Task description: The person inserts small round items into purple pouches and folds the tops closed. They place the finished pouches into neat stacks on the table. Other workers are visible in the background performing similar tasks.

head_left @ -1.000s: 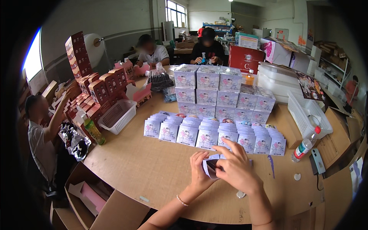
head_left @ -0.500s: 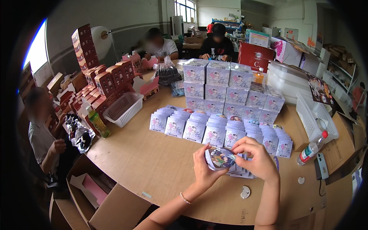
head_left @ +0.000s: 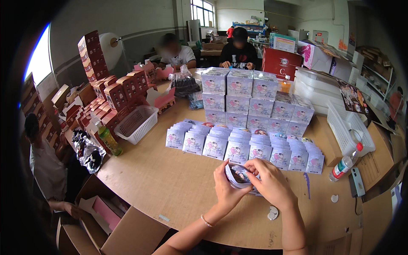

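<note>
L hand (head_left: 226, 189) grips open lilac pkt (head_left: 240, 185) above tbl (head_left: 170, 182), nr side of pkt rows (head_left: 236, 152), round badge (head_left: 238, 171) partly in its mouth, R hand (head_left: 272, 182) touching badge's rt edge, can't tell if pinching.

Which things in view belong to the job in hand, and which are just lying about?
Seemingly in the job:
lilac packet, in the left hand
round picture disc, at the right hand
rows of lilac packets

Seemingly lying about:
green bottle
red-capped bottle
phone-like device

Box stack (head_left: 259, 107) behind packet rows (head_left: 239, 151)
</note>
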The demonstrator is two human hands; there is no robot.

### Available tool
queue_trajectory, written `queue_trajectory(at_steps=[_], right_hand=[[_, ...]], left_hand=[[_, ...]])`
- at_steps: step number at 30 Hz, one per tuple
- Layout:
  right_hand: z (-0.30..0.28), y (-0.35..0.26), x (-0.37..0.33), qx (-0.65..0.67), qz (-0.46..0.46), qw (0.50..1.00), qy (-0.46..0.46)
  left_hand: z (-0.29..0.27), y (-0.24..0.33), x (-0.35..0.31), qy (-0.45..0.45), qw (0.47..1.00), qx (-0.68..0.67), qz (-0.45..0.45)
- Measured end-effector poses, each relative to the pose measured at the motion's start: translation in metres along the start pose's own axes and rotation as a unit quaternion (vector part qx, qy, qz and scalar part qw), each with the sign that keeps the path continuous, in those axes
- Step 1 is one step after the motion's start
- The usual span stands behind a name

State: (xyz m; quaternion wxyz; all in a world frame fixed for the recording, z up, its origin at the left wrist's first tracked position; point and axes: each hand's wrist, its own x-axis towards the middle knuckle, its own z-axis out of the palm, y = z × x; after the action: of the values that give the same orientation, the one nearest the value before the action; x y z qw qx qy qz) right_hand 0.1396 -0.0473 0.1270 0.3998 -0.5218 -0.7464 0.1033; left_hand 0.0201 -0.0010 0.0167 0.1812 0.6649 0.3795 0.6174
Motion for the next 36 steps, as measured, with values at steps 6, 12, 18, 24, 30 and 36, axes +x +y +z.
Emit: queue_trajectory(at_steps=[6,12,18,24,30,36], right_hand=[[0.015,0.005,0.002,-0.062,-0.119,0.991,0.008],[0.028,0.002,0.002,-0.101,-0.117,0.987,0.031],[0.019,-0.003,-0.003,-0.140,-0.100,0.985,-0.008],[0.039,0.009,0.004,-0.171,-0.131,0.976,-0.008],[-0.006,0.006,0.001,-0.111,-0.060,0.990,0.065],[-0.027,0.021,-0.019,-0.082,-0.022,0.994,0.062]], left_hand=[[0.002,-0.002,0.001,-0.007,1.000,-0.017,-0.005],[0.000,-0.006,0.000,0.012,1.000,-0.013,-0.021],[0.008,-0.016,0.000,0.029,0.998,-0.034,-0.039],[-0.001,-0.027,0.009,0.045,0.995,-0.012,-0.084],[-0.046,-0.104,0.075,0.201,0.964,-0.049,-0.168],[-0.109,-0.218,0.107,0.131,0.968,0.155,-0.146]])
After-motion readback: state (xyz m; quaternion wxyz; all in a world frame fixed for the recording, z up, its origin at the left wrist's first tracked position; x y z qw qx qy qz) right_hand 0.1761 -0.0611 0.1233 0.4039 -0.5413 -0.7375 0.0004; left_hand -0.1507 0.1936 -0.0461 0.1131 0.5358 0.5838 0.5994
